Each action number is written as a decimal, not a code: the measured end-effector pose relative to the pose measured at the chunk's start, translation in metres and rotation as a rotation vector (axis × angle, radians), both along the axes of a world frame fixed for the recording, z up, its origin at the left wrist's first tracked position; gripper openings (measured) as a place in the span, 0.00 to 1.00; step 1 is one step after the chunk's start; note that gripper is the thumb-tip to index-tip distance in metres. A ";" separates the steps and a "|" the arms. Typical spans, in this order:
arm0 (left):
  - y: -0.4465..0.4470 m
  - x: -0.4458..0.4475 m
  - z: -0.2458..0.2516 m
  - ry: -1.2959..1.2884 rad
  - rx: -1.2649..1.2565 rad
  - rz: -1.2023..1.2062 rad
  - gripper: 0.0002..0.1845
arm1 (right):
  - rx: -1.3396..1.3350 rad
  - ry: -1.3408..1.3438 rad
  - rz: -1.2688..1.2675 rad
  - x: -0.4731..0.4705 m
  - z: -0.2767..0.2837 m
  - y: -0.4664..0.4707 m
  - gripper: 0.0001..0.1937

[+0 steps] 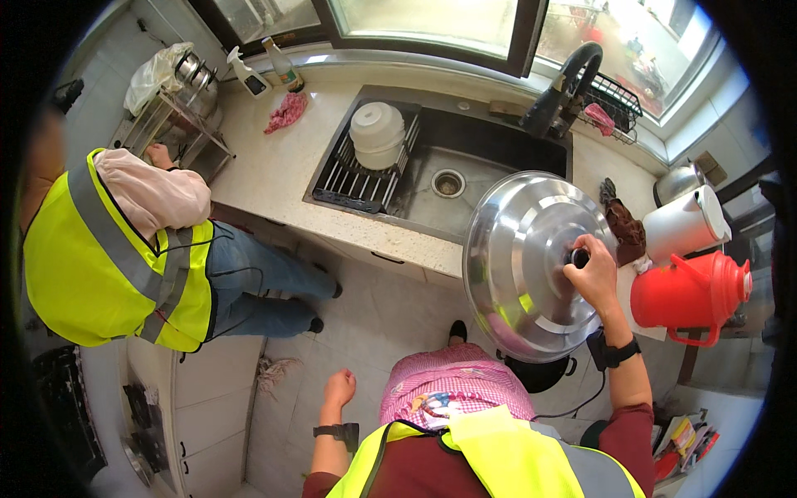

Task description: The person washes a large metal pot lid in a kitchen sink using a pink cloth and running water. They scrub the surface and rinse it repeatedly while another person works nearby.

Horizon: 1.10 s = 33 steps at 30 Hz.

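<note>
My right hand (pixel 593 274) grips the black knob of a large round metal lid (pixel 517 249), its fingers around the knob. The shiny domed lid hangs tilted over the counter's front edge and hides the right part of the sink (pixel 479 152). Below it, a dark pan (pixel 537 375) shows in part near the floor. My left hand (pixel 340 386) is held low over the floor at my left side, fingers curled in, with nothing visible in it. White bowls (pixel 377 134) stand stacked upside down on a rack (pixel 358 180) in the sink's left side.
A co-worker in a yellow vest (pixel 112 249) stands at left by a metal shelf (pixel 187 118). A red thermos jug (pixel 691 292), a white jug (pixel 682 224), a kettle (pixel 679 183) and a brown cloth (pixel 624 230) are at right. The black faucet (pixel 554 99) rises behind the sink.
</note>
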<state>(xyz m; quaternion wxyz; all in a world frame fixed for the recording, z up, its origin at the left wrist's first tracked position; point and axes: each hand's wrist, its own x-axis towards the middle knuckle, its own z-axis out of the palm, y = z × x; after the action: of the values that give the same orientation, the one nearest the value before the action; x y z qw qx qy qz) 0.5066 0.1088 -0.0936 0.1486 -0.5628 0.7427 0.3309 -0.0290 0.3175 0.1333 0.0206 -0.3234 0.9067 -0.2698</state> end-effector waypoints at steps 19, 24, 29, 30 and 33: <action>-0.068 -0.070 0.027 -0.021 -0.088 -0.262 0.12 | 0.043 0.018 -0.057 -0.001 0.005 -0.007 0.17; -0.100 -0.068 0.027 0.030 -0.105 -0.303 0.11 | 0.046 0.011 -0.075 0.015 0.010 -0.012 0.17; -0.114 -0.079 0.037 0.120 -0.127 -0.312 0.11 | 0.017 0.014 -0.075 0.025 0.011 -0.019 0.17; -0.116 -0.084 0.043 0.164 -0.124 -0.303 0.11 | 0.014 0.014 -0.077 0.028 0.011 -0.021 0.17; -0.123 -0.107 0.066 0.339 -0.004 -0.210 0.10 | 0.003 0.008 -0.074 0.033 0.012 -0.030 0.17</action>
<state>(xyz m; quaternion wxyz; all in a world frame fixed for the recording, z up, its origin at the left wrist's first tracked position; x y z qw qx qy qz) 0.3997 -0.0141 -0.0281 0.0538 -0.4189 0.8123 0.4022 0.0036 0.2873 0.1454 0.0074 -0.2905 0.9186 -0.2677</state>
